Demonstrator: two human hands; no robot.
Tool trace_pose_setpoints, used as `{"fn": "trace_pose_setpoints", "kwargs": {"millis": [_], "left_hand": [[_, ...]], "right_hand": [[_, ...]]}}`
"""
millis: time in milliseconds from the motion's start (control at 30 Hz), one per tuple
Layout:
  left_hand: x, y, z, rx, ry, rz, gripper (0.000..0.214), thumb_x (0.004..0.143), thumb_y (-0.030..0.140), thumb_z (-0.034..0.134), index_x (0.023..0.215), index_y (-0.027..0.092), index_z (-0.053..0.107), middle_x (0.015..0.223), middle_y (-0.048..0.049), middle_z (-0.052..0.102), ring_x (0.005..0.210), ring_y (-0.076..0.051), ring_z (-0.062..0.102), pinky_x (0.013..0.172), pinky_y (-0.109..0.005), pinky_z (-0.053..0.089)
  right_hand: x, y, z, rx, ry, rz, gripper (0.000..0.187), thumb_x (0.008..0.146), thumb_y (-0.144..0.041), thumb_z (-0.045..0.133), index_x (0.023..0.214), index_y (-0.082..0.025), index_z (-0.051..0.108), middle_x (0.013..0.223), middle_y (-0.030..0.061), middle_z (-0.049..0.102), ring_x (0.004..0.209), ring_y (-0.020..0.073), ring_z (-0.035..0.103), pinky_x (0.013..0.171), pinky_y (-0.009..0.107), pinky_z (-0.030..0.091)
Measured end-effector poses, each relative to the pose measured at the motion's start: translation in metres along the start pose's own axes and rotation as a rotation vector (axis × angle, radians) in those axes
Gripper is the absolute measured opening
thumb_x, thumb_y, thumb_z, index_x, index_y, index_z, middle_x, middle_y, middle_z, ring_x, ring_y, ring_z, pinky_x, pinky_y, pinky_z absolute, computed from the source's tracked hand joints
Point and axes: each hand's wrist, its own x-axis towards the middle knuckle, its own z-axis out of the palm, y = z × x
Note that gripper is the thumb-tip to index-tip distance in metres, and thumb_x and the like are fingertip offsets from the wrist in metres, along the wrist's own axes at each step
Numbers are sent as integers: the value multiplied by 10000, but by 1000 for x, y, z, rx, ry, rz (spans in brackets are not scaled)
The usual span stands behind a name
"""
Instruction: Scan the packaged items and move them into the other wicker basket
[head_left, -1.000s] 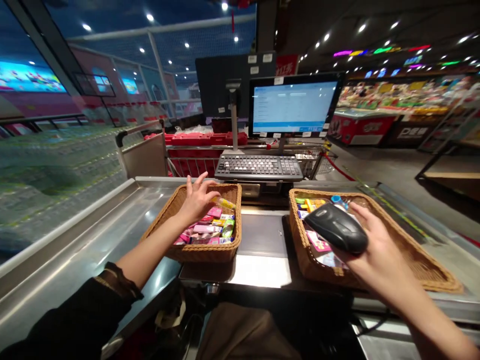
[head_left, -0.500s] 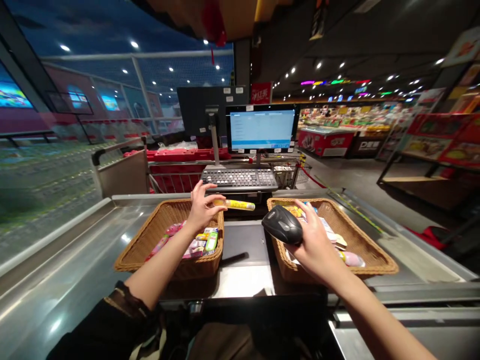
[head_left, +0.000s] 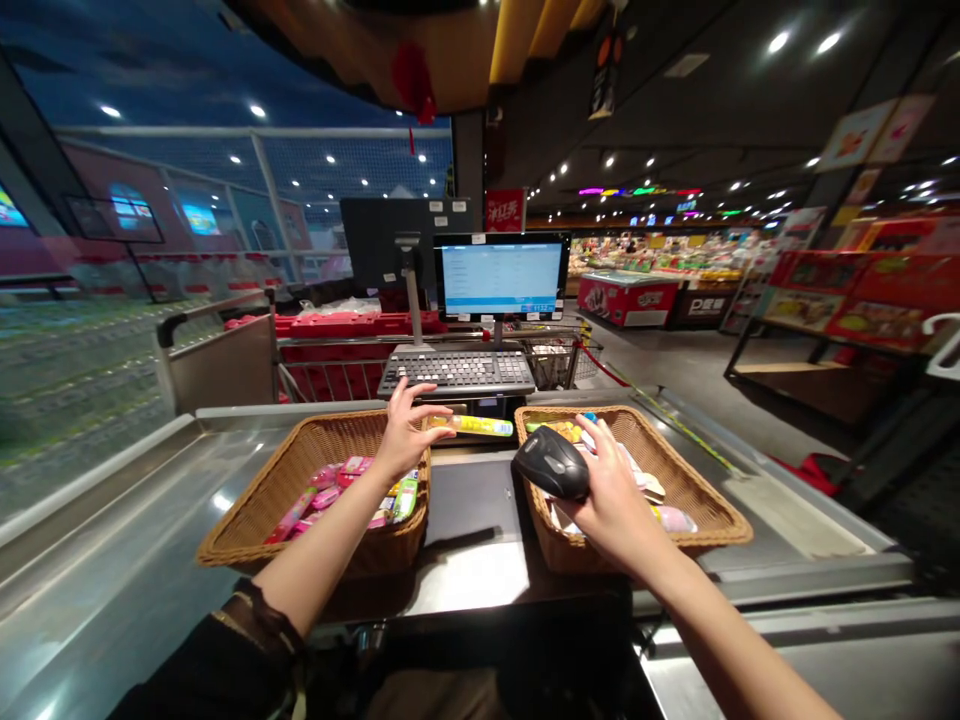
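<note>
Between thumb and fingers, my left hand (head_left: 407,428) pinches one end of a slim yellow tube (head_left: 480,426), perhaps of candy, held level above the counter's middle. My right hand (head_left: 611,490) is wrapped round a black handheld barcode scanner (head_left: 553,464), whose head points left toward the tube. Beneath my left forearm is a wicker basket (head_left: 247,510) with pink and green small packets (head_left: 324,490) in it. Another wicker basket (head_left: 716,510) sits under my right hand, holding a pink-ended packet (head_left: 675,519) and other goods partly hidden by the hand and scanner.
Behind the baskets are a keyboard (head_left: 457,372) and a lit monitor (head_left: 502,278). A shopping cart (head_left: 562,360) stands beyond them. The metal counter (head_left: 150,520) extends to both sides. Store shelving with red boxes (head_left: 840,290) is at the right.
The view has shifted a little, so the scene sits lower and further left. The yellow tube is still in my left hand and appears slightly turned; the scanner stays in my right hand.
</note>
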Motion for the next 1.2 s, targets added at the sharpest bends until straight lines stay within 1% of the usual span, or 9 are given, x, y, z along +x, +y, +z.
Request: {"fn": "trace_pose_setpoints", "kwargs": {"millis": [233, 400, 500, 633, 800, 900, 967, 1067, 1200], "left_hand": [[-2, 0, -1, -4, 2, 2, 221, 714, 322, 852, 925, 277, 802, 1362, -35, 598, 1495, -339, 259, 1247, -594, 178], [0, 4, 9, -15, -1, 51, 208, 737, 373, 834, 921, 285, 797, 1324, -32, 612, 1472, -322, 313, 1251, -593, 174], [2, 12, 30, -50, -21, 91, 200, 748, 385, 829, 919, 287, 795, 1302, -34, 619, 1448, -316, 356, 1253, -590, 178], [-4, 36, 79, -99, -60, 114, 186, 732, 351, 846, 898, 282, 797, 1283, -48, 626, 1456, -341, 335, 1239, -599, 208], [-14, 84, 145, -112, -191, 41, 187, 709, 292, 859, 886, 279, 797, 1318, -70, 608, 1485, -393, 270, 1202, -678, 182], [-17, 107, 172, -76, -299, -30, 123, 736, 295, 834, 853, 283, 794, 1349, -72, 594, 1487, -422, 253, 1160, -753, 140], [-19, 113, 183, -46, -362, -54, 93, 752, 307, 818, 838, 284, 793, 1364, -72, 589, 1481, -437, 255, 1136, -784, 132], [-22, 111, 191, 10, -434, -63, 116, 732, 339, 830, 816, 270, 790, 1343, -83, 599, 1456, -452, 279, 1107, -794, 188], [-25, 105, 192, 165, -532, -16, 154, 719, 367, 831, 743, 233, 759, 1270, -115, 617, 1433, -469, 299, 1090, -801, 215]], "right_hand": [[0, 0, 1, 44, 10, 1, 423, 696, -180, 661, 1116, -135, 689, 1528, 223, 431, 1478, 458, 306, 1189, 667, 262], [-2, 19, -23, 47, 80, 84, 392, 728, -244, 668, 1113, -174, 684, 1548, 190, 399, 1461, 396, 365, 1189, 619, 309], [-8, 43, -50, 28, 169, 170, 403, 729, -289, 681, 1105, -143, 678, 1538, 226, 388, 1471, 387, 356, 1214, 561, 302], [-24, 71, -80, 5, 285, 264, 357, 737, -343, 674, 1027, -135, 674, 1498, 248, 410, 1431, 393, 406, 1210, 552, 313], [-45, 89, -91, 7, 318, 307, 249, 738, -340, 670, 926, -178, 675, 1373, 196, 530, 1426, 368, 409, 1205, 526, 332], [-53, 95, -92, 11, 324, 334, 256, 737, -325, 673, 949, -183, 670, 1352, 185, 547, 1415, 355, 427, 1196, 518, 350], [-56, 99, -93, 13, 335, 354, 300, 735, -330, 680, 994, -181, 663, 1387, 190, 523, 1396, 354, 450, 1186, 523, 361], [-60, 105, -96, 12, 353, 378, 328, 743, -338, 679, 1029, -179, 657, 1423, 196, 498, 1392, 354, 456, 1187, 523, 357], [-63, 111, -98, 11, 364, 390, 224, 742, -298, 657, 938, -190, 676, 1373, 182, 545, 1401, 352, 448, 1186, 513, 360]]}}
